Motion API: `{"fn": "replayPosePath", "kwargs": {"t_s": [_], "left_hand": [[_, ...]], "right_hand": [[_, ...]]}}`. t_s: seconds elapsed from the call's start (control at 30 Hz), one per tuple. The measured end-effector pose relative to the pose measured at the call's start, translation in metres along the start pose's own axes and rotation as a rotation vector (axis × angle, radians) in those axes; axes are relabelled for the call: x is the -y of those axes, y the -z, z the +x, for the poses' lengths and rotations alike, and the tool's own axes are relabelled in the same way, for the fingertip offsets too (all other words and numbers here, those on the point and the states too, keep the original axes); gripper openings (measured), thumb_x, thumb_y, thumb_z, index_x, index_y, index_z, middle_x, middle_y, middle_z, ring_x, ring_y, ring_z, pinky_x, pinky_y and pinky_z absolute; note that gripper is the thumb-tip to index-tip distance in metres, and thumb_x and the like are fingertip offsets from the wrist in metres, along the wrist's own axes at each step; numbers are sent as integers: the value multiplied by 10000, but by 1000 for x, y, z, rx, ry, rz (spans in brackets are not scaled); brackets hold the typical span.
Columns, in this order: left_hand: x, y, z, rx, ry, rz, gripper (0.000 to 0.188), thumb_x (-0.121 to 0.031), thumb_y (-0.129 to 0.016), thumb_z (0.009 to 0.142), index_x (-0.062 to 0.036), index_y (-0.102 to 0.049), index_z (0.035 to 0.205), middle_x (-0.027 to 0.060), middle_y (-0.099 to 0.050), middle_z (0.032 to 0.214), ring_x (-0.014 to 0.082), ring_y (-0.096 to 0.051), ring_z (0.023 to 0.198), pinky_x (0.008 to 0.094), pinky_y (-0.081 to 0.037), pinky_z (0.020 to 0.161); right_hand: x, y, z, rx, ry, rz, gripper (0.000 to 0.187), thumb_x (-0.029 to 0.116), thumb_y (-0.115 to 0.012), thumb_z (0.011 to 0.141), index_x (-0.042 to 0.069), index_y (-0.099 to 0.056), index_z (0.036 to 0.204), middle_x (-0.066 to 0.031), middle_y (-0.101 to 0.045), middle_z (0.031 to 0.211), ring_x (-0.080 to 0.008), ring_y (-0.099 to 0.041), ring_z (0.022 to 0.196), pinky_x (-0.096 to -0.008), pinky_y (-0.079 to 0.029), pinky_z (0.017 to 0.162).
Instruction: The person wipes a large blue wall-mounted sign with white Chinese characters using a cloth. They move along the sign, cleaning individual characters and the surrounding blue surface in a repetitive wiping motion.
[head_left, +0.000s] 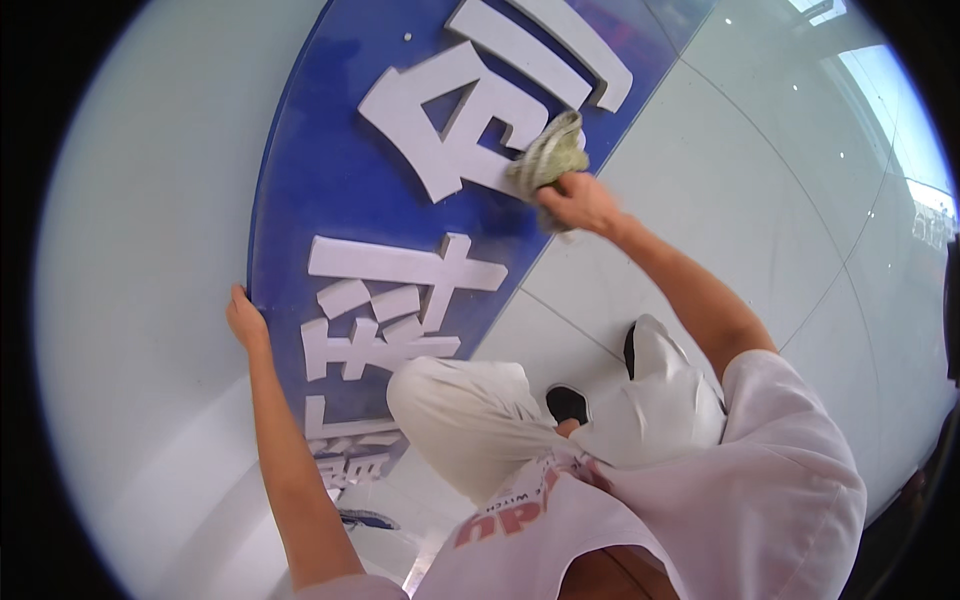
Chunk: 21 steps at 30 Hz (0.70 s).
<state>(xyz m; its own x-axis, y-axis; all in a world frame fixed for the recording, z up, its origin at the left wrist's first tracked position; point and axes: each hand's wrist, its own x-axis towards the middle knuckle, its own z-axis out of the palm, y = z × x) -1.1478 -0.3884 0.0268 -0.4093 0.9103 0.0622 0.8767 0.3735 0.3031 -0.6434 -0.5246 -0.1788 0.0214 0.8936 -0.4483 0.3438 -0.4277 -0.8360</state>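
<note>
We see our right hand (pixel 578 203) clenched around a crumpled greenish cloth (pixel 548 155), which is pressed against a raised white character (pixel 470 120) on the far part of a blue sign panel (pixel 310 180). The cloth touches the right edge of this character. Our left hand (pixel 245 320) rests on the left edge of the panel, nearer to us, with the fingers curled around the rim. More white characters (pixel 385 300) stand on the blue panel between the two hands. Our knees in light trousers (pixel 470 410) are near the panel, above a pale tiled floor (pixel 760 200), and a black shoe (pixel 568 403) shows between them.
</note>
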Motion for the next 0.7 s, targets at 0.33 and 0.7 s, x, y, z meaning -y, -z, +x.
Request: {"fn": "replayPosePath", "kwargs": {"t_s": [0.33, 0.7], "left_hand": [[-3, 0, -7, -39, 38, -59, 511, -397, -428, 907, 60, -600, 759, 145, -617, 737, 265, -549, 695, 407, -431, 708], [-6, -3, -5, -29, -23, -36, 511, -387, -410, 914, 66, -569, 739, 161, -596, 713, 270, -532, 673, 420, -423, 692]], "right_hand": [[71, -9, 4, -81, 68, 89, 451, 381, -548, 849, -58, -654, 836, -262, -662, 796, -407, -652, 777, -440, -522, 717], [31, -14, -7, 69, -66, 97, 507, 455, -458, 874, 2, -634, 1020, -193, -699, 848, -372, -672, 821, -439, -519, 789]]}}
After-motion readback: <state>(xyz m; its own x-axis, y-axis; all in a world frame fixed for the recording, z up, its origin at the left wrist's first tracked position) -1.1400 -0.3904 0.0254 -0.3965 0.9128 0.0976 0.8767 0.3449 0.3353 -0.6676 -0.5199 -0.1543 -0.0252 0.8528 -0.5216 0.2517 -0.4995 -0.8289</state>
